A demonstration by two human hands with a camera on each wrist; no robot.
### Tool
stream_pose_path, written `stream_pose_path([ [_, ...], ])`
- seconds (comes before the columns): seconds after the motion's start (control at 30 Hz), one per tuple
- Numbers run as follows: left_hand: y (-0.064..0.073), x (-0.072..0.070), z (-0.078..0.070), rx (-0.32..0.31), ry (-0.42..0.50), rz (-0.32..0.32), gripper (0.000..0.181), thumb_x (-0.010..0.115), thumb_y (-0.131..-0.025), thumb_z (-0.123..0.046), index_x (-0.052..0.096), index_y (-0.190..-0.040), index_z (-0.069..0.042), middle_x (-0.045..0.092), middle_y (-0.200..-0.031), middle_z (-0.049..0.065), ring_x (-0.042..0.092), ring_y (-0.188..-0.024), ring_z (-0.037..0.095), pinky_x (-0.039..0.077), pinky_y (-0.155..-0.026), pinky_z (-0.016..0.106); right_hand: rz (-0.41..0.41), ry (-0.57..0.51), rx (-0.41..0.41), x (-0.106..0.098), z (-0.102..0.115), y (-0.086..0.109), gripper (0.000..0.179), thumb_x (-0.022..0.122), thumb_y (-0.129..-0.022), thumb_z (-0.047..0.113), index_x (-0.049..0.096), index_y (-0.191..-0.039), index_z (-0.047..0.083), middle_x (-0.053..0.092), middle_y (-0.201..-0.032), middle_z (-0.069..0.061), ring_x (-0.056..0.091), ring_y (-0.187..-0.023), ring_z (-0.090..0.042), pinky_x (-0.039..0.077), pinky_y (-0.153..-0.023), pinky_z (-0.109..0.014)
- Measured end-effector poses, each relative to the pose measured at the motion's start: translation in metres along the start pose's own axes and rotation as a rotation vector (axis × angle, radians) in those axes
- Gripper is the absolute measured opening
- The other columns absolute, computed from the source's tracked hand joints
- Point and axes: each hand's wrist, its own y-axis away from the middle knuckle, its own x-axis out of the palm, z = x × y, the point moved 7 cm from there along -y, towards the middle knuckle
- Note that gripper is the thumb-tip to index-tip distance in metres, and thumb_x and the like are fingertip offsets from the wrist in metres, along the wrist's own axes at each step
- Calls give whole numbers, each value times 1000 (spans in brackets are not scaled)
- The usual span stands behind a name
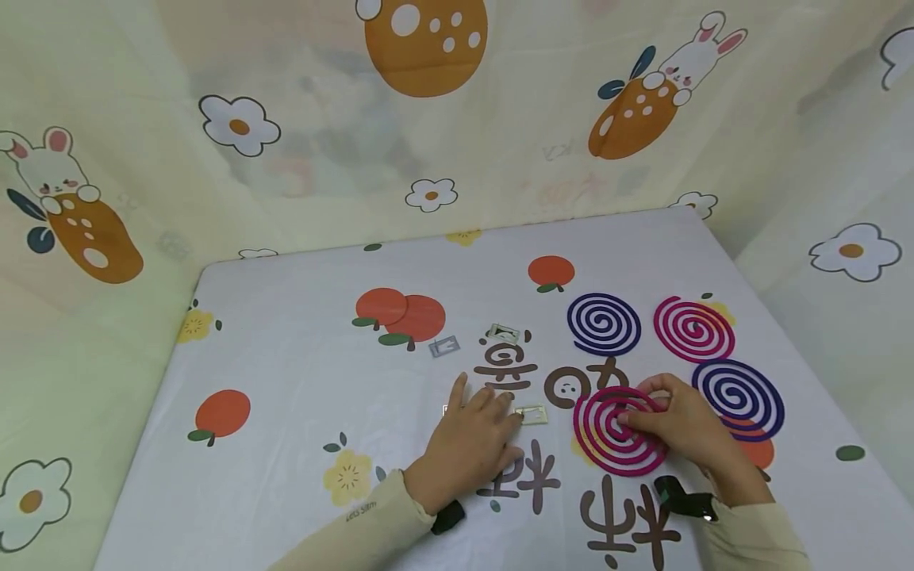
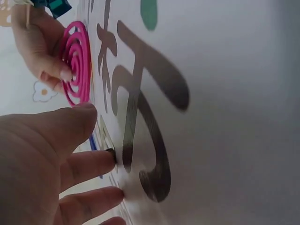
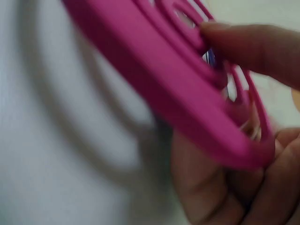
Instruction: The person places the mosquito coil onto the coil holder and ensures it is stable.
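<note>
My right hand (image 1: pixel 683 422) pinches a pink mosquito coil (image 1: pixel 620 435) between thumb and fingers. In the right wrist view the coil (image 3: pixel 164 89) is tilted, its shadow falling on the white cloth. My left hand (image 1: pixel 467 448) lies palm down to the left, fingers spread and fairly straight, fingertips on the cloth. One of its fingers touches or nearly touches a small metal coil stand (image 1: pixel 531 415). Another light piece (image 1: pixel 446 410) is mostly hidden by that hand. Farther back lie two more small metal stands, one pale (image 1: pixel 504 333) and one grey (image 1: pixel 444 346).
To the right lie a blue coil (image 1: pixel 603 323), a second pink coil (image 1: pixel 694 328) and another blue coil (image 1: pixel 733 398). The printed tablecloth (image 1: pixel 271 476) covers the table, and a patterned curtain (image 1: pixel 321 198) hangs behind it.
</note>
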Motion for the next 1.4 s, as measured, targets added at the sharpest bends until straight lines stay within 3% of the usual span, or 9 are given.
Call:
stream_pose_path([
  [0.23, 3, 2, -4, -5, 36, 8, 49, 63, -99, -55, 70, -133, -22, 61, -147, 5, 55, -135, 25, 27, -122, 61, 131, -262, -73, 11, -1, -5, 70, 76, -95, 8, 39, -153, -4, 75, -116, -18, 75, -91, -15, 61, -79, -28],
  [0.6, 6, 5, -7, -18, 40, 54, 63, 55, -100, -63, 60, -147, -21, 52, -156, 10, 51, -141, 28, 24, -124, 59, 204, -513, -162, 27, 17, -11, 53, 72, -97, 2, 50, -145, 1, 79, -106, -7, 76, -93, -15, 62, -81, -28],
  [0.83, 10, 5, -11, -16, 14, 38, 67, 57, -98, -64, 58, -150, -21, 50, -158, 10, 50, -140, 29, 26, -123, 58, 191, -511, -157, 42, 28, -15, 62, 72, -97, 4, 40, -150, -5, 78, -102, -3, 74, -95, -13, 61, -83, -28],
  [1.07, 10, 7, -13, -19, 0, 31, 68, 56, -98, -67, 57, -150, -24, 48, -159, 11, 48, -143, 31, 27, -123, 58, 197, -521, -121, 56, 32, -17, 63, 74, -97, 8, 42, -151, -2, 77, -111, -8, 76, -99, -17, 62, -86, -33],
  [1.4, 10, 16, -15, -66, 13, 127, 75, 50, -98, -72, 49, -156, -25, 41, -164, 12, 39, -150, 33, 21, -125, 58, 208, -592, -129, 72, 35, -20, 62, 72, -97, 3, 40, -150, -5, 72, -127, -16, 74, -106, -18, 61, -90, -34],
])
